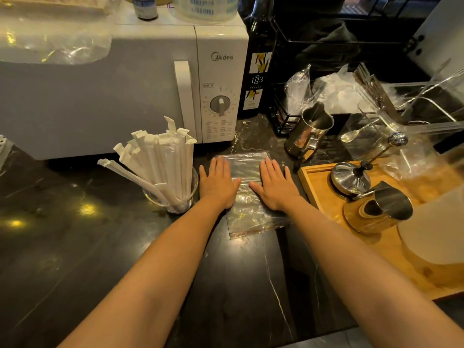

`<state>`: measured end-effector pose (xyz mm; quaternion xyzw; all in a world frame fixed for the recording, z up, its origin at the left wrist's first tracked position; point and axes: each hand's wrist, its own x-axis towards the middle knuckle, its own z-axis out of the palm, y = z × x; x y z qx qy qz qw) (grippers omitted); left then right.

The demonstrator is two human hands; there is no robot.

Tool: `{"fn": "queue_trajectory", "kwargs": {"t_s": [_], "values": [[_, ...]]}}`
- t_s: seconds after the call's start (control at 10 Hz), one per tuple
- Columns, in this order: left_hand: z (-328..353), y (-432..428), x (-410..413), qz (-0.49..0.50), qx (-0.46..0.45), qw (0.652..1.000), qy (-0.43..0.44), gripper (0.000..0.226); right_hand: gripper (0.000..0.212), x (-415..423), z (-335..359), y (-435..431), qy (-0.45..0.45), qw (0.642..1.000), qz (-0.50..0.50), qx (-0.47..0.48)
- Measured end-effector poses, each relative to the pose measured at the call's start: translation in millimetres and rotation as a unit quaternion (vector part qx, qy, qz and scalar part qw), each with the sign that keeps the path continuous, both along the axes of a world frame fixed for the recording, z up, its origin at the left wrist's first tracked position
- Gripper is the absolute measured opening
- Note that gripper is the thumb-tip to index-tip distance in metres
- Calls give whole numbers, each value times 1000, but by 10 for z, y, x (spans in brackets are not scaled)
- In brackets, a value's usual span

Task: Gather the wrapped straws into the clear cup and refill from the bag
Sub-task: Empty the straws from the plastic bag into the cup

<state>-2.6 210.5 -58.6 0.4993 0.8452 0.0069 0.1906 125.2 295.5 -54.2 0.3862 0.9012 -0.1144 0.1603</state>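
A clear cup [192,197] stands on the dark counter, left of centre, packed with several white paper-wrapped straws [163,159] that fan upward and to the left. Right of the cup a flat, empty-looking clear plastic bag [247,204] lies on the counter. My left hand [218,183] rests palm down on the bag's left side, fingers straight. On the bag's right side my right hand [275,184] lies the same way. Neither hand holds anything.
A white microwave [150,91] stands behind the cup. A dark syrup bottle [257,71] and a black wire rack [301,59] are at the back. A wooden tray [316,187] with steel pitchers [391,204] sits to the right. A steel jug [308,134] stands behind the bag.
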Motion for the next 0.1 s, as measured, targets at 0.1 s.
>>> {"fn": "queue_trajectory", "kwargs": {"t_s": [0.1], "values": [[112, 6, 52, 63, 12, 997, -35, 61, 66, 18, 73, 20, -11, 1000, -2, 12]]}}
